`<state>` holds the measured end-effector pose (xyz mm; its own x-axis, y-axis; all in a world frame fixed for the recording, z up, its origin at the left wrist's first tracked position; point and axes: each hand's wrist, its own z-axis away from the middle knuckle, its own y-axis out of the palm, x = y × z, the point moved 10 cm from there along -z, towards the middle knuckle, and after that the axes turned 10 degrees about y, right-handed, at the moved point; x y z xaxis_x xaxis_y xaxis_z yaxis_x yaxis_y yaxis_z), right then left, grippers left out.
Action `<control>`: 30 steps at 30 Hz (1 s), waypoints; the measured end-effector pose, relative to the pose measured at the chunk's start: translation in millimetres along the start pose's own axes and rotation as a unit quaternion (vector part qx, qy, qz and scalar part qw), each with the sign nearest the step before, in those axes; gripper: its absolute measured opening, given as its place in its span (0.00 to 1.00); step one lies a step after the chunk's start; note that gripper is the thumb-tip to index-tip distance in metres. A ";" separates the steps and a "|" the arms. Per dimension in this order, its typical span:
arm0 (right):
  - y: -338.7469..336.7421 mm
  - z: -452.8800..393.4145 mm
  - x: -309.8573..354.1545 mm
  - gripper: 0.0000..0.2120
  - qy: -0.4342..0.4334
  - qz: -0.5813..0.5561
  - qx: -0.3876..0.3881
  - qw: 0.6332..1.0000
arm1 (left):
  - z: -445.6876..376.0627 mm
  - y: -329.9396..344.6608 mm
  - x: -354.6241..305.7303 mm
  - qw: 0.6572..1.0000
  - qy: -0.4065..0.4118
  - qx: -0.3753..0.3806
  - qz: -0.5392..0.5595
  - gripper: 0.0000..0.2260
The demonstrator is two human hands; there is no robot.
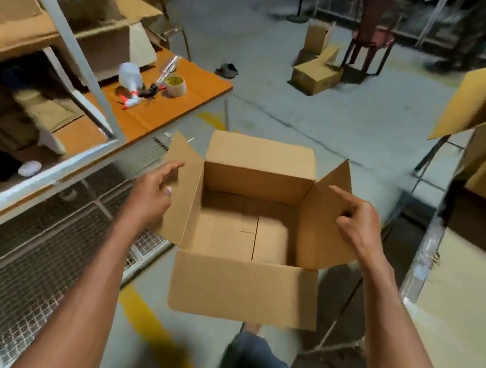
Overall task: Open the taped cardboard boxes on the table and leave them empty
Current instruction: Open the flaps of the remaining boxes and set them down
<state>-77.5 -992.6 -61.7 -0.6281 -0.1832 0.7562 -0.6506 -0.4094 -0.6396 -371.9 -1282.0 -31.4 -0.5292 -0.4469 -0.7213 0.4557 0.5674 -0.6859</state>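
Box: the open cardboard box [249,221] hung in mid-air in front of the person, above the floor and just right of the orange table [165,105]; all four flaps stood out and the inside showed only bare cardboard
Left hand: the left hand [152,193] lay against the outside of the left flap, forefinger stretched along it, other fingers loosely bent; whether it pinched the flap could not be told
Right hand: the right hand [354,220] lay at the right flap, forefinger pointing, other fingers curled behind the edge; a firm hold on it could not be made out
Step, as judged: the emptied box was being handled by its side flaps, likely to be set aside
Doing it well: flaps bend, so support should go to the walls, both sides level
Table: a white spray bottle [128,79] and a tape roll [175,85] lay on it
Further out: more boxes [316,76] by a red chair [373,31]
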 end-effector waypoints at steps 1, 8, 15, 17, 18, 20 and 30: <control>-1.3 -19.2 -0.6 0.37 0.010 0.001 -0.006 1.000 | -26.2 11.9 -2.9 1.000 0.008 0.013 0.008 0.32; -20.0 -150.2 4.9 0.35 0.074 -0.007 -0.055 0.996 | -194.5 71.5 -47.0 0.996 0.064 0.069 0.011 0.32; -51.0 -247.0 7.2 0.34 0.136 -0.034 -0.122 0.983 | -343.1 117.2 -94.2 0.987 0.121 0.103 0.000 0.31; -60.3 -274.5 7.5 0.35 0.145 -0.028 -0.149 0.978 | -385.7 136.4 -102.6 0.983 0.137 0.118 0.005 0.31; -63.1 -289.0 6.4 0.35 0.150 -0.028 -0.159 0.975 | -407.6 147.7 -106.5 0.981 0.149 0.126 0.006 0.31; -68.5 -320.0 5.8 0.35 0.166 -0.037 -0.175 0.970 | -452.8 170.0 -116.5 0.974 0.177 0.142 0.004 0.30; -81.1 -456.9 24.7 0.33 0.236 -0.056 -0.252 0.937 | -677.3 259.7 -178.2 0.932 0.276 0.233 0.037 0.32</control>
<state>-235.3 -555.5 -54.1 -0.5846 0.3004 0.7537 -0.7683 0.0936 -0.6332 -644.1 -586.6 -15.6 -0.7128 0.0791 -0.6968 0.6989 0.1630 -0.6964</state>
